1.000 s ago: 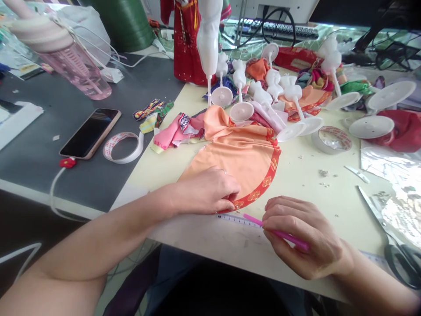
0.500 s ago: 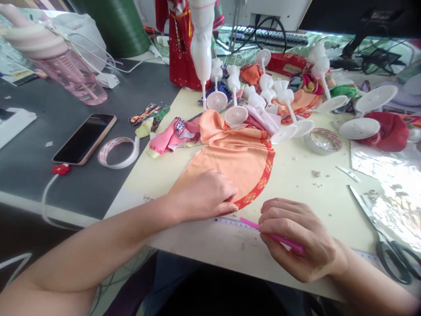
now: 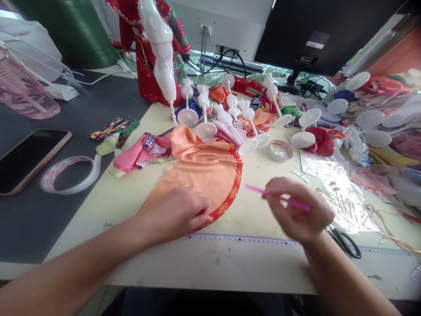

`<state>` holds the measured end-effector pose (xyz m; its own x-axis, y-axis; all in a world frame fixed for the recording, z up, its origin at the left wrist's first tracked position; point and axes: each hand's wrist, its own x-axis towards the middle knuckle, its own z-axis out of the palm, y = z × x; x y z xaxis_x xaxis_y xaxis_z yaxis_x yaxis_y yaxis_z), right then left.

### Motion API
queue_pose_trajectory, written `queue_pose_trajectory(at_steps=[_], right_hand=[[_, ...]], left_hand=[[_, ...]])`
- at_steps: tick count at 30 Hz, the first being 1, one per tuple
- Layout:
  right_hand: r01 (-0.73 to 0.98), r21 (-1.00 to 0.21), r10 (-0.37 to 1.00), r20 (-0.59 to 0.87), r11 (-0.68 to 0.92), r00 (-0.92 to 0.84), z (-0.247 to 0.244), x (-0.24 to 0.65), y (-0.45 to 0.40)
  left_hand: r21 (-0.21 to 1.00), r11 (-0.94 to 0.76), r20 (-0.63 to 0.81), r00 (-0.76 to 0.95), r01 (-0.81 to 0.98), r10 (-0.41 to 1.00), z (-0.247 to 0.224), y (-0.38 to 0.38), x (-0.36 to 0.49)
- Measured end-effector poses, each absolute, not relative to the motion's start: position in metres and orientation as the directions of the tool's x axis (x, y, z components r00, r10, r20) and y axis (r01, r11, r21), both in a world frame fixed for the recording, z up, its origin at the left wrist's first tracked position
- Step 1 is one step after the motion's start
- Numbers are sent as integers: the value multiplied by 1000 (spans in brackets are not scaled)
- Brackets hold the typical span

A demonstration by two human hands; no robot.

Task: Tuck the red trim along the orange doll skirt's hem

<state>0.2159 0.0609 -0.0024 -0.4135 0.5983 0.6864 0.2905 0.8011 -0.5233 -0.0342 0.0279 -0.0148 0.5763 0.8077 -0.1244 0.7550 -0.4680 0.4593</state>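
Note:
My left hand (image 3: pixel 179 210) rests with curled fingers on the orange cloth (image 3: pixel 197 175), pinning it down near its curved red trim (image 3: pixel 223 208) with gold motifs. The cloth lies spread in a fan shape, gathered at its far end. My right hand (image 3: pixel 297 208) is raised to the right of the cloth, its fingers closed around a slim pink pen-like stick (image 3: pixel 255 188) that points left. A ruler strip (image 3: pixel 240 239) runs along the table below both hands.
White doll torsos on round stands (image 3: pixel 205 130) crowd the back. Black-handled scissors (image 3: pixel 347 243) lie partly behind my right wrist. Tape rolls (image 3: pixel 280 150), a phone (image 3: pixel 29 162), pink cloth pieces (image 3: pixel 131 158) and a shiny clear sheet (image 3: pixel 342 193) lie around.
The view has swung right. My right hand has lifted away from the cloth's edge with the pink stick, uncovering more of the ruler strip. My left hand stays on the cloth.

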Motion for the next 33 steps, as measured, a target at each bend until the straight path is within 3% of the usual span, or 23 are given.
queue_pose_trajectory(at_steps=[2,4,8,14,23,33], right_hand=[[570,-490,681,710,659,-177,-3,231,76],[716,-495,722,692,493,-19,-4,242,89],[821,-477,814,580,313,27,-8,250,103],[844,-448,873,485,296,-48,-16,248,106],[844,-447,887,456,297,-70,-18,247,107],[835,-472,894,446,283,-51,-20,246,107]], left_hand=[[477,-456,-138,576,752,806,-16,28,-35],[501,-442,-142,574,744,807,-17,28,-37],[575,-412,-101,561,707,822,-17,27,-40],[602,-421,38,502,678,864,-15,28,-40],[604,-401,-44,531,689,846,-15,29,-39],[607,-399,-40,528,687,848,-13,29,-39]])
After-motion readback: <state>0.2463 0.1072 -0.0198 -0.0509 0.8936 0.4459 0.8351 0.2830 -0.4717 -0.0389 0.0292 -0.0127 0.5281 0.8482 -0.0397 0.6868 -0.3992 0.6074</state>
